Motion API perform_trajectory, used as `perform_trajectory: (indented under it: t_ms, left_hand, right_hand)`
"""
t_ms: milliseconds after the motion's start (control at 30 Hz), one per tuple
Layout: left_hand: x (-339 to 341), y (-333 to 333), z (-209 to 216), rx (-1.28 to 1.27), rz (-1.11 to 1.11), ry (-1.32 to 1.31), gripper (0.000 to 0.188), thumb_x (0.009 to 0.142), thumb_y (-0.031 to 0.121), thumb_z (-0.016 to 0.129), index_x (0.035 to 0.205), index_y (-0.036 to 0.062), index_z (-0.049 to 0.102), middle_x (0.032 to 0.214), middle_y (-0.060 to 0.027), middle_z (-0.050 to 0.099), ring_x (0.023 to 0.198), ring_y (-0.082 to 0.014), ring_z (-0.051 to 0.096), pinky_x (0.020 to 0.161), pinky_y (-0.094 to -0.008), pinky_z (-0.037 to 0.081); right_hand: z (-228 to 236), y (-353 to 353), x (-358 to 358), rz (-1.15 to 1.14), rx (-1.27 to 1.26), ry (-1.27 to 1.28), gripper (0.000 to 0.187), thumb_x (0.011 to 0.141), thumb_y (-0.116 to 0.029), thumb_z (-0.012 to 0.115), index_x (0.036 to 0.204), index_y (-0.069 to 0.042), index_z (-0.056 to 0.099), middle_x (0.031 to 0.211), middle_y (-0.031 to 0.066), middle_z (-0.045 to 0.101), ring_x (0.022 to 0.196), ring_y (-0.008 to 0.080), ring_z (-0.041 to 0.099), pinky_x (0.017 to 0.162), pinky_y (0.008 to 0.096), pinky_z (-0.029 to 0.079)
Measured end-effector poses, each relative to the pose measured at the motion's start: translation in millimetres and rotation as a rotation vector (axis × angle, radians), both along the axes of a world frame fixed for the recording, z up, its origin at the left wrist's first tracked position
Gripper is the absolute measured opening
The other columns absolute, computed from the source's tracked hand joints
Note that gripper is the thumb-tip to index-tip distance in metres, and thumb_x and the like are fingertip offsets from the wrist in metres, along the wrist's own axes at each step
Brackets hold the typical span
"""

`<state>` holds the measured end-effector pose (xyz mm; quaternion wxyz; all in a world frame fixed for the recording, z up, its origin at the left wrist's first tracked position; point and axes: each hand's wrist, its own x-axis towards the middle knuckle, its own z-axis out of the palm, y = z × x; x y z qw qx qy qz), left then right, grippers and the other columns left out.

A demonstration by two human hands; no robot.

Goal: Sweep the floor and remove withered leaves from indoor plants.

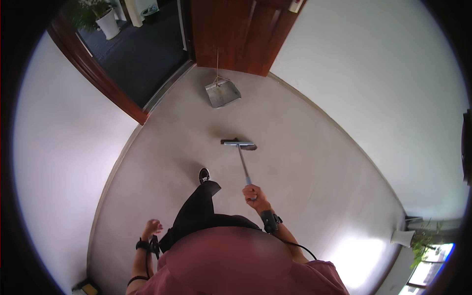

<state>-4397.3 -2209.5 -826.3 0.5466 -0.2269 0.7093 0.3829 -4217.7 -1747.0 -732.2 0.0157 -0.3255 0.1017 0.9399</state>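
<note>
My right hand (256, 197), nearer, has its fingers wrapped round the broom (243, 162) at frame centre; its handle runs up, slightly left, toward the dustpan (223, 94), upper centre. Left hand (153, 227), lower left: can't tell whether closed.

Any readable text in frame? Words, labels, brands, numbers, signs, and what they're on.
None readable.
Broom in the right hand: no lettering visible.
Dustpan: no lettering visible.
Pale fitting on the brown door: too small to tell if marked.
Shoe: white detail, too small to tell if it's text.
</note>
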Motion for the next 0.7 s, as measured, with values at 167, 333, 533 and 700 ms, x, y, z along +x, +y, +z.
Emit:
perform_trajectory:
  t_ms: [167,333,533,700]
  left_hand:
    - [-139,95,25,0.205,-0.052,0.351,0.019,0.079,0.019,0.044,0.091,0.0057,0.049,0.073,-0.0075,0.057,0.06,-0.0154,0.057,0.05,-0.0264,0.044]
    - [-247,150,28,0.13,-0.217,0.442,0.019,0.078,0.019,0.045,0.089,0.0054,0.051,0.073,-0.0071,0.057,0.06,-0.0139,0.057,0.046,-0.0249,0.043]
    - [-322,240,21,0.18,-0.35,0.369,0.019,0.076,0.019,0.048,0.089,0.0064,0.051,0.07,-0.0054,0.056,0.061,-0.014,0.057,0.047,-0.0249,0.044]
    - [-376,318,35,0.259,-0.4,0.375,0.018,0.077,0.019,0.049,0.09,0.0076,0.051,0.075,-0.0065,0.056,0.064,-0.0161,0.058,0.049,-0.0256,0.045]
  right_hand:
    - [25,73,-26,-0.069,0.333,-0.121,0.022,0.077,-0.011,0.048,0.057,-0.005,0.039,0.052,-0.0024,0.034,0.038,0.0043,0.028,0.033,0.0156,0.024]
    - [90,111,-66,-0.068,0.673,-0.361,0.015,0.074,-0.01,0.049,0.066,0.001,0.045,0.056,0.0008,0.038,0.04,0.0049,0.03,0.035,0.0172,0.026]
    - [62,185,-124,0.166,1.075,-0.652,0.012,0.07,-0.006,0.048,0.061,0.002,0.044,0.053,0.0053,0.043,0.041,0.011,0.04,0.038,0.0218,0.034]
    - [-45,263,-163,0.313,1.436,-0.4,0.005,0.066,0.002,0.047,0.062,0.003,0.044,0.053,0.0077,0.049,0.044,0.0137,0.047,0.041,0.0224,0.039]
